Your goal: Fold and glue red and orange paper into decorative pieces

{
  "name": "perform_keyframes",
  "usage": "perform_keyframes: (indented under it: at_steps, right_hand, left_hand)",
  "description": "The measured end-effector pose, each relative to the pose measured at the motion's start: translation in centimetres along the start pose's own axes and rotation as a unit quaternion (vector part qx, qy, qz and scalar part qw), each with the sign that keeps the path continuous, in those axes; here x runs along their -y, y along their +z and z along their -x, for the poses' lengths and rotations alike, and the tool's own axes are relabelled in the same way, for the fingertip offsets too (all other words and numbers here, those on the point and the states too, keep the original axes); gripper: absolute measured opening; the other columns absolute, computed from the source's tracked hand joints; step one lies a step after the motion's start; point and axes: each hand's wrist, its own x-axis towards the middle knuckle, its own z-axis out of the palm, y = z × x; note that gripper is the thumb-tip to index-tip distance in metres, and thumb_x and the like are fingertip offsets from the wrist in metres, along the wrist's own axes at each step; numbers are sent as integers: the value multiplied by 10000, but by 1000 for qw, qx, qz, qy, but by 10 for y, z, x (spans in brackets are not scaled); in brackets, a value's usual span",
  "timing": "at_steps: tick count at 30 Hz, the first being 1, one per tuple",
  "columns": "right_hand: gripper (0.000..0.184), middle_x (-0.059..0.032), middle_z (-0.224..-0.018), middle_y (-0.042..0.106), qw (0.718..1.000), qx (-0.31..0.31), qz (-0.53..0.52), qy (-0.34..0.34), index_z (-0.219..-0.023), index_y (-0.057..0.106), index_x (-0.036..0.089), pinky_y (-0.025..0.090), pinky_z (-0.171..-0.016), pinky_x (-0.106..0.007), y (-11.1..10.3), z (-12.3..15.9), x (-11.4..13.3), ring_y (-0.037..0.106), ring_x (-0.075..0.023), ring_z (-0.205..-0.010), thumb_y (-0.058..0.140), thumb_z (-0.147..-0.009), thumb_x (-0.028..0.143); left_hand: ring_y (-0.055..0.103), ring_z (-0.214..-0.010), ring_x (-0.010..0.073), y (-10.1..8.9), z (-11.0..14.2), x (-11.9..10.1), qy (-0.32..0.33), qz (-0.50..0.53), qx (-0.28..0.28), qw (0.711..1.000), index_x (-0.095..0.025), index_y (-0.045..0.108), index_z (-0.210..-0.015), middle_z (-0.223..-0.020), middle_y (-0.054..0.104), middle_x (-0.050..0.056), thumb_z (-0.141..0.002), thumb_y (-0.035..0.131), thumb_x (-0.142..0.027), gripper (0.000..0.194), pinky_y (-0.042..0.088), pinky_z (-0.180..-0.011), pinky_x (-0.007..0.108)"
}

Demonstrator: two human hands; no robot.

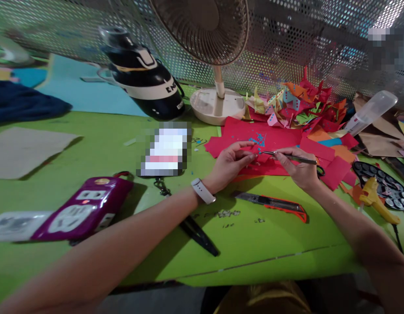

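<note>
My left hand [233,160], with a white band at the wrist, pinches a small piece of red paper [261,155] between thumb and fingers. Slim metal tweezers [296,158] are held in my right hand [300,170], their tip touching or very close to that red piece by my left fingertips. Tiny blue paper dots [259,139] lie scattered on a larger red paper sheet [241,128] just beyond both hands. Closer to me, an orange-and-black box cutter [274,204] rests on the green table [248,240].
Behind the sheet stands a white fan [218,104], beside a dark flask [152,87]. Folded colourful paper scraps [296,102] pile at back right. A yellow glue gun [375,198] lies far right. Left are a phone [167,148] and a purple power strip [86,209].
</note>
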Motion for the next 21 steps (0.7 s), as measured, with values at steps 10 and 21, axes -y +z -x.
perform_keyframes:
  at_steps: [10,21]
  right_hand:
    - [169,-12,-813,775,1000,-11,-13,1,-877,752,224,608,-668,-283,-11,-6,9,729,-157,-717,684,-852,377]
    - [239,-44,-1192,737,967,217,55,-124,-1137,723,284,577,-969,-380,-53,21,-14,704,-200,-1102,618,-923,273]
  left_hand:
    - [711,-768,152,1,1,-2,2,5,-2,1000,-166,602,-1175,-847,753,36,-782,771,-343,463,558,-755,282]
    - [715,-806,155,3,0,-3,-6,-17,-32,999,-166,606,-1164,-910,764,53,-809,725,-260,386,591,-769,294]
